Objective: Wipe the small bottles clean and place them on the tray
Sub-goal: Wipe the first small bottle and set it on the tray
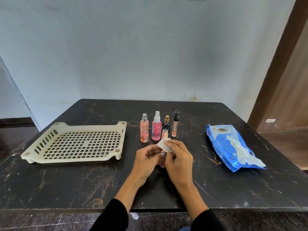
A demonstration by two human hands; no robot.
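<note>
My left hand [146,157] grips a small bottle [163,161] and my right hand [179,157] pinches a wipe [164,145] on it, above the dark table [83,184], between the tray [75,142] and the blue wipes pack [231,147].

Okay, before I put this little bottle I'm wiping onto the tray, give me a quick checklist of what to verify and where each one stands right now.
1. Bottle held securely: ok. The left hand has its grip on the small bottle.
2. Wipe on the bottle: ok. The right hand presses the white wipe against it.
3. Bottle fully clean: cannot tell, the hands hide most of it.
4. Tray free for it: ok. The cream tray holds nothing.
5. Path to the tray: ok. Bare table lies between hands and tray.
6. Other bottles upright: ok. The peach spray bottle and pink spray bottle stand behind the hands.
</note>
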